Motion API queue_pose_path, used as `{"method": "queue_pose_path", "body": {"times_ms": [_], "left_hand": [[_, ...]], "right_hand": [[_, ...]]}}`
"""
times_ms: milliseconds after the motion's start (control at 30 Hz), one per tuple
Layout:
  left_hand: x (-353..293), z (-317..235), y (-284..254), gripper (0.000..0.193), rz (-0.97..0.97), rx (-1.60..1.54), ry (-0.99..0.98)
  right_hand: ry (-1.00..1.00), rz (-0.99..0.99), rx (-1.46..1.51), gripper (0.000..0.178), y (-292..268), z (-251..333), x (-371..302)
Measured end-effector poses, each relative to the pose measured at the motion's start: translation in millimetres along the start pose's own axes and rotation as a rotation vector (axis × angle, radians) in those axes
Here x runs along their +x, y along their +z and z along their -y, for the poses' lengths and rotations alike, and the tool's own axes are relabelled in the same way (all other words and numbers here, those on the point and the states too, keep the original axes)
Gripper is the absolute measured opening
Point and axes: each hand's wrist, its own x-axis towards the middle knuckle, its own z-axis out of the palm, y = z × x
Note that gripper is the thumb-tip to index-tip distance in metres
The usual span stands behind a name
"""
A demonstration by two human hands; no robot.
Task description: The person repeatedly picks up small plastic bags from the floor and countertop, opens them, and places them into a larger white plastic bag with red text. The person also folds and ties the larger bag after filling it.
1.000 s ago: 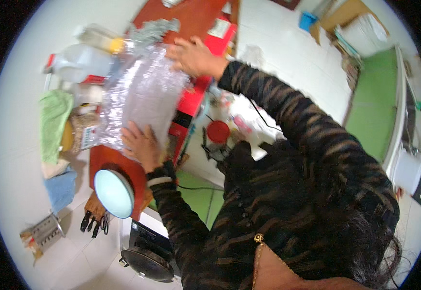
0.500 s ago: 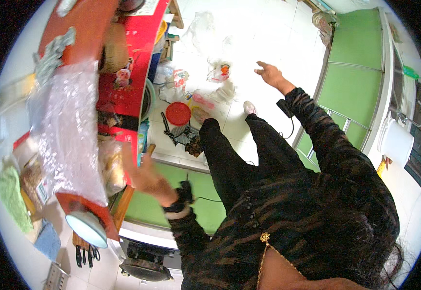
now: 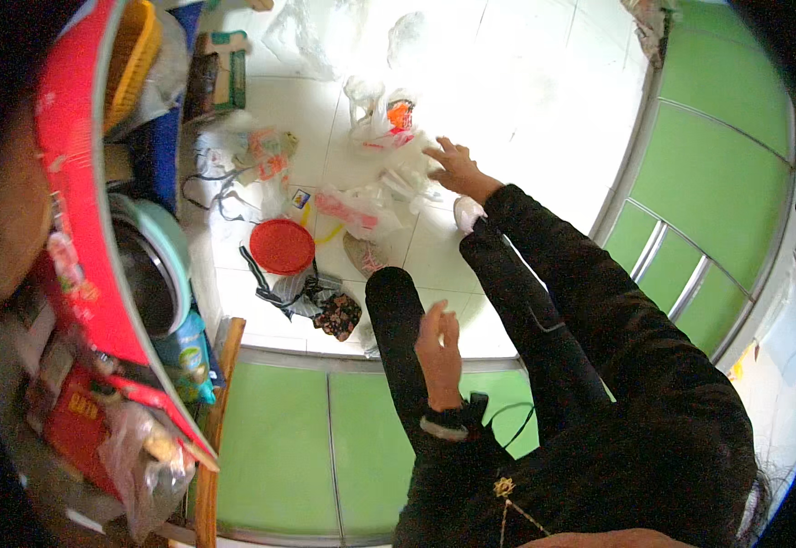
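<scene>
My right hand [image 3: 464, 172] reaches out over the white floor with its fingers apart and nothing in them. Nearest to it are a crumpled white plastic bag [image 3: 409, 190] and, farther off, a clear bag with something orange [image 3: 400, 117] in it. In front of my trouser leg hangs my left hand [image 3: 439, 352], empty, its fingers stretched out and slightly bent. Left of my shoe [image 3: 364, 254] lie a round red lid-like thing [image 3: 282, 247], a pink-and-white plastic bag [image 3: 352, 212] and a dark patterned bundle [image 3: 337, 316] with black straps.
A table with a red cover [image 3: 83, 283] stands on the left, with a yellow basket [image 3: 131, 64], nested basins [image 3: 156, 265] and a blue packet [image 3: 188, 356] under its edge. Green cabinet doors [image 3: 717, 155] line the right, and more green panels [image 3: 274, 447] run below.
My left hand has moved right, away from the table to in front of my leg. My right hand has shifted left and slightly down, nearer the floor bags. The view has turned toward the floor.
</scene>
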Motion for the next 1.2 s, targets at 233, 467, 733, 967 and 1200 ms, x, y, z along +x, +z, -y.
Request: {"method": "queue_pose_path", "body": {"times_ms": [233,467,733,967,1200], "left_hand": [[1,74,3,0.029,-0.021,0.005,-0.156],[-3,32,-5,0.035,-0.083,-0.220,-0.272],[-26,-131,16,0.104,0.006,-0.184,0.224],[-92,-281,36,0.090,0.436,-0.489,0.304],[-189,-358,75,0.046,0.628,-0.257,0.230]], "right_hand": [[-0.080,0.054,0.021,0.042,82,-12,161],[-0.153,-0.281,0.742,0.013,11,11,36],[-0.105,0.005,1.385,0.036,-218,68,-256],[-0.187,-0.161,1.302,0.036,-334,78,-416],[-0.458,-0.328,0.985,0.033,-393,56,-509]]}}
